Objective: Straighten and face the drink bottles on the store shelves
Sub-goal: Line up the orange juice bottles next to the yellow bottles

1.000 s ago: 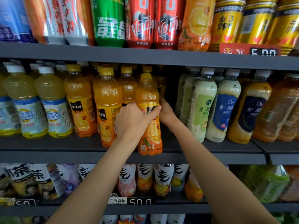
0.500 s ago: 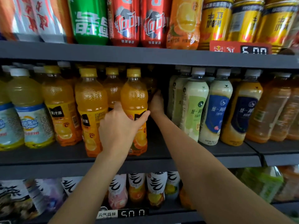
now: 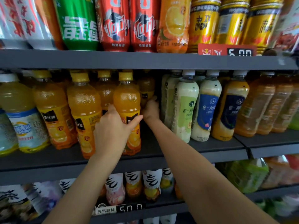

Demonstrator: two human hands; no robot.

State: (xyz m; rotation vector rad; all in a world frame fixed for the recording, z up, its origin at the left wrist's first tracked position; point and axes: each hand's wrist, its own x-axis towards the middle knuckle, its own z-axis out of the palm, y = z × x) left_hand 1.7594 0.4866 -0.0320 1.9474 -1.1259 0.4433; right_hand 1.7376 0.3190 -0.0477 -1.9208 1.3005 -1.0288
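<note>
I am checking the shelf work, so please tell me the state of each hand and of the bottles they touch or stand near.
Left hand: grips the front orange bottle.
Front orange bottle: upright at the shelf edge, capped, label partly covered.
Right hand: reaches deep, touches the back orange bottle; grip unclear.
Back orange bottle: upright, in shadow, set far back.
Milk tea bottles: upright, capped, labels forward.

Both bare forearms reach up and forward, converging toward the middle. The left hand [image 3: 113,128] shows its back, fingers curled forward and thumb stretched out to the right. The right hand [image 3: 151,109] reaches deeper, wrist straight, its fingers curled and mostly hidden.
</note>
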